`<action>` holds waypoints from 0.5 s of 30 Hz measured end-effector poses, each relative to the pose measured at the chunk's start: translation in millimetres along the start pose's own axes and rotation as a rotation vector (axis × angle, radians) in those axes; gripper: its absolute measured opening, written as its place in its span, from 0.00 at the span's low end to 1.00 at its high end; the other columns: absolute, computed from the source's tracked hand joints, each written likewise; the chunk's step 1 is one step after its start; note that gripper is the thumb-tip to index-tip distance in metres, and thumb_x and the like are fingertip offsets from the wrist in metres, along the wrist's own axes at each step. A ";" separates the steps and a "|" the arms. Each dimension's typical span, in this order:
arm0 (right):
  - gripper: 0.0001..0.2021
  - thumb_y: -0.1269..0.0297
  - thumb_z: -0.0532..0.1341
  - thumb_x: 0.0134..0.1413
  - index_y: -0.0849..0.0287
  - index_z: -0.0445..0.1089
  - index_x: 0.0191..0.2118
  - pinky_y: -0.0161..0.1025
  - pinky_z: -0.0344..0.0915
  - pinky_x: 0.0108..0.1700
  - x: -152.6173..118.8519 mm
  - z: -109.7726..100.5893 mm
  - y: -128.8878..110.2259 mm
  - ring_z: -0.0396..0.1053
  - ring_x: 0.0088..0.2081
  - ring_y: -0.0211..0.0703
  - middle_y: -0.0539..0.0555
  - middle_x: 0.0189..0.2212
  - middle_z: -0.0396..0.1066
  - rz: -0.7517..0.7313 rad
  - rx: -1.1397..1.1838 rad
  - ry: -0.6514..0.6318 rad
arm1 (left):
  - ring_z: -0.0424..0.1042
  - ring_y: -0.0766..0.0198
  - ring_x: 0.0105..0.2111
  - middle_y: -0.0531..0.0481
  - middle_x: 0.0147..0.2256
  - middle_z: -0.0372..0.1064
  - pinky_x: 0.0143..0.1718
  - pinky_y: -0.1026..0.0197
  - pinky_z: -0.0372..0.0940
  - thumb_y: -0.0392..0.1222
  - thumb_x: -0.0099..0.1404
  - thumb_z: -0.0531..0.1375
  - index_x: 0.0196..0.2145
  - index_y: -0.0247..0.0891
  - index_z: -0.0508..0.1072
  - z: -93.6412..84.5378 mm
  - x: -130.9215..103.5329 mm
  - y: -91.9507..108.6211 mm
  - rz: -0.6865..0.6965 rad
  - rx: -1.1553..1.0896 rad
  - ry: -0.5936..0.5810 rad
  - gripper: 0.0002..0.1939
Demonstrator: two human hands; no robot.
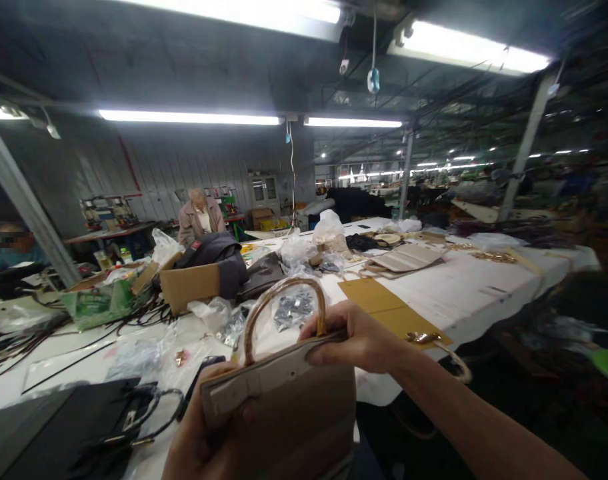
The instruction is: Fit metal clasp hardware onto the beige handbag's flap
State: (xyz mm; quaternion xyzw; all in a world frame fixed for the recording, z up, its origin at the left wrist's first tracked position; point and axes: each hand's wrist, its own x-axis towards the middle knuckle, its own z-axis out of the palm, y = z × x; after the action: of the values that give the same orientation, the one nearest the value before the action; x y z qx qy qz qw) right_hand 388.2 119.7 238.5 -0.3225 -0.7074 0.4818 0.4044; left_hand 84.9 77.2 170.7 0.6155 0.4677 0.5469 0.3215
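Note:
A beige handbag panel (294,400) is held upright in front of me, with a brown arched handle (284,285) rising above its top edge. My right hand (351,337) pinches that edge at the handle's right foot, thumb on the near face and fingers behind. On the left, my left hand (209,420) grips the panel's side, its thumb lying across the near face. A small hole shows near the top edge between the hands. The panel's lower part is in shadow.
Black bags with handles (79,427) lie at left. A cardboard box (190,287), a green box (101,300) and plastic bags of metal parts (293,310) stand beyond. Mustard-coloured sheets (384,305) lie at right on the white table (479,287). Two people are across the room.

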 end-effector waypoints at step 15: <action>0.12 0.73 0.73 0.59 0.61 0.86 0.48 0.33 0.76 0.49 -23.3 39.8 25.8 0.83 0.45 0.46 0.55 0.42 0.85 -0.088 -0.151 -0.070 | 0.72 0.50 0.69 0.49 0.64 0.79 0.78 0.47 0.57 0.39 0.74 0.66 0.62 0.50 0.81 -40.9 6.2 8.9 0.894 0.782 -0.407 0.21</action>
State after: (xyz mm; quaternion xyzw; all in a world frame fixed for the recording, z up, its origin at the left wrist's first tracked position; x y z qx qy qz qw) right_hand 365.6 91.6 199.8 -0.3039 -0.7688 0.4197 0.3747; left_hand 46.8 75.1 189.0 0.9154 0.2602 0.2887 -0.1046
